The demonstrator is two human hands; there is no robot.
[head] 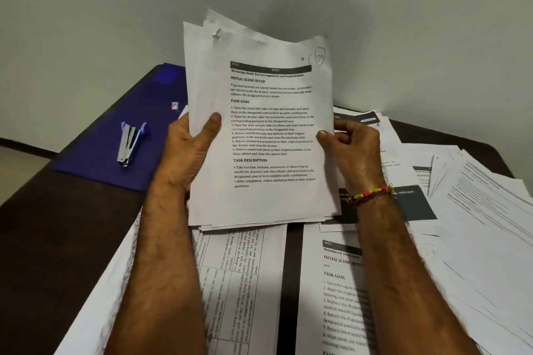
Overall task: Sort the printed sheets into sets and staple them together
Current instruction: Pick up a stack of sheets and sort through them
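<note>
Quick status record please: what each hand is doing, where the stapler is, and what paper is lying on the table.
left hand: grips left edge of the held stack
right hand: pinches the stack's right edge
top sheet: printed, headed "INITIAL SCENE SETUP", handwritten 51 circled at corner
stapler: lying untouched on blue folder, left of the hands
table: loose printed sheets spread under and right of the hands

Views: one, worn on my head.
Facing: forward and down over my forearms.
Nearness: close; stack of sheets [261,130] fills frame centre.
Edges: stapler [129,143] left of centre, wall [115,8] across the top.
</note>
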